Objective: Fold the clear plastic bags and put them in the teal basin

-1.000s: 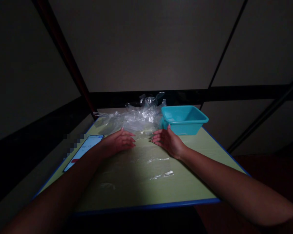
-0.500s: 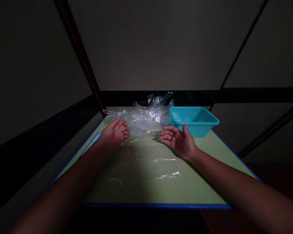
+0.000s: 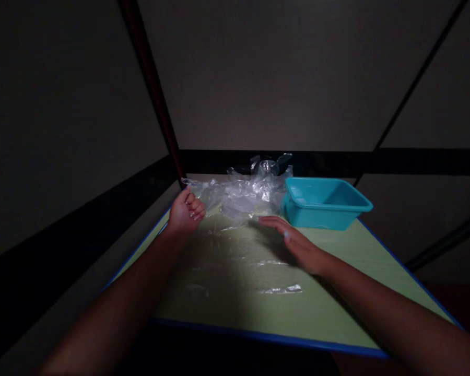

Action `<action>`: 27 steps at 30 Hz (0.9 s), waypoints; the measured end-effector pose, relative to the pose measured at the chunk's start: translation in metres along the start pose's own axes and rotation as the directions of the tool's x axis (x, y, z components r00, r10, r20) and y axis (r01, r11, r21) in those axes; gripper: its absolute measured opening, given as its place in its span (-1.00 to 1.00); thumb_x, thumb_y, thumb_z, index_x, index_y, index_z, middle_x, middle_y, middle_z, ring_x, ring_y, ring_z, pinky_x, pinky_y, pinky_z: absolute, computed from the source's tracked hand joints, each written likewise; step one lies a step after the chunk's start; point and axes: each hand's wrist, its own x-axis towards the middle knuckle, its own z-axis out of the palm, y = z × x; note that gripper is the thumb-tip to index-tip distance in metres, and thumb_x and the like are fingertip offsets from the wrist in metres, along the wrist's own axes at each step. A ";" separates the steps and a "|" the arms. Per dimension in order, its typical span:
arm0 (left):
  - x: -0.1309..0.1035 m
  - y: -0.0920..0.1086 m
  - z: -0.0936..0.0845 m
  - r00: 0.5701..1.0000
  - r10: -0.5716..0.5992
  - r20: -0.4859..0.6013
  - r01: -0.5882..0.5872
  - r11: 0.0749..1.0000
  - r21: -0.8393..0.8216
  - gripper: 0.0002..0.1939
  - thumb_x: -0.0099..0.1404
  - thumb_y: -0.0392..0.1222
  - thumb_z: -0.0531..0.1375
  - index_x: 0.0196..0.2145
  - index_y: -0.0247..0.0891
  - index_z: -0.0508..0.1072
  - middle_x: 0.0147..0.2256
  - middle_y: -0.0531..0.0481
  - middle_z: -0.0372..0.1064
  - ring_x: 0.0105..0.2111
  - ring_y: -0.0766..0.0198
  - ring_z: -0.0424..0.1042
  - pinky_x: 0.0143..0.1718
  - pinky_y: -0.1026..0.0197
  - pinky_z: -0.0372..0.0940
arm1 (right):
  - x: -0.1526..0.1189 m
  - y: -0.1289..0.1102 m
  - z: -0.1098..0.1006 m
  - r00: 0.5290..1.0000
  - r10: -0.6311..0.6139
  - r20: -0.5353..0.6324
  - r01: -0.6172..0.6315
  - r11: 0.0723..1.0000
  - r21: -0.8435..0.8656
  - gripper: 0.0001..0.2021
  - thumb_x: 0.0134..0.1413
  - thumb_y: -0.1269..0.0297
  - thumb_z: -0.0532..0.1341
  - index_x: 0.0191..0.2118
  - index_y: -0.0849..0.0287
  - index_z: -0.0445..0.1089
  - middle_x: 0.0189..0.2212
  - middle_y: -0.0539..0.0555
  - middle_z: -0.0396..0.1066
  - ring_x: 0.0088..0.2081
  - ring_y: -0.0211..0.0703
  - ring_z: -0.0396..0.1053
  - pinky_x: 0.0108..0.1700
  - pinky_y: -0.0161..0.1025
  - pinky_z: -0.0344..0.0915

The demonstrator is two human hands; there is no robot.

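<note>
My left hand [image 3: 187, 210] is over the left part of the table, its fingers curled in toward the palm; whether anything thin is inside them is hidden. Beside it lies a crumpled heap of clear plastic bags [image 3: 254, 193] along the back of the table. My right hand [image 3: 293, 241] is held flat with fingers stretched out, palm down, above the table near the front right of the heap, holding nothing. A flat sheet of clear plastic [image 3: 235, 261] lies between my forearms, with a shiny edge strip [image 3: 284, 289] near the front.
A turquoise plastic basin [image 3: 327, 214] stands at the back right of the pale green table [image 3: 360, 292], which has a blue edge. Dark-banded walls rise behind and to the left. A flat object's pale edge shows by my left wrist.
My left hand's fingers have curled in from a looser, half-open pose. My right hand has turned from palm facing inward to palm down. The view has shifted, moving the table rightward in it.
</note>
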 end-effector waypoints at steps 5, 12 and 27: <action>0.000 0.000 -0.001 1.000 0.013 -0.002 -0.013 0.999 0.040 -0.48 0.38 -0.11 -0.14 -0.72 -0.22 -0.13 -0.83 0.19 -0.25 -0.85 0.44 -0.15 -0.80 0.35 -0.23 | -0.005 -0.017 0.013 0.904 0.116 0.412 0.066 0.914 -0.401 -0.46 0.25 -0.03 -0.11 0.29 -0.01 -0.05 0.32 0.13 -0.19 0.31 -0.02 -0.23 0.24 0.20 -0.41; 0.006 -0.015 -0.011 0.979 0.196 0.060 -0.204 0.921 0.332 -0.52 0.24 -0.05 0.05 -0.72 -0.20 -0.06 -0.80 0.24 -0.23 -0.80 0.47 -0.18 -0.74 0.35 -0.21 | -0.003 -0.016 0.020 0.839 0.212 0.501 0.066 0.875 -0.480 -0.44 0.24 -0.08 -0.14 0.29 -0.05 -0.08 0.32 0.11 -0.27 0.31 -0.04 -0.25 0.24 0.21 -0.42; -0.128 -0.052 0.000 0.746 -0.265 0.610 -0.659 -0.418 0.625 -0.25 0.31 0.16 -0.04 0.31 -0.21 -0.22 0.31 -0.21 -0.28 0.29 0.01 -0.23 0.24 -0.14 -0.32 | -0.001 0.001 0.012 0.902 0.273 0.335 -0.008 0.786 -0.619 -0.37 0.24 -0.08 -0.22 0.33 0.05 -0.34 0.32 0.12 -0.34 0.32 -0.04 -0.32 0.22 0.25 -0.49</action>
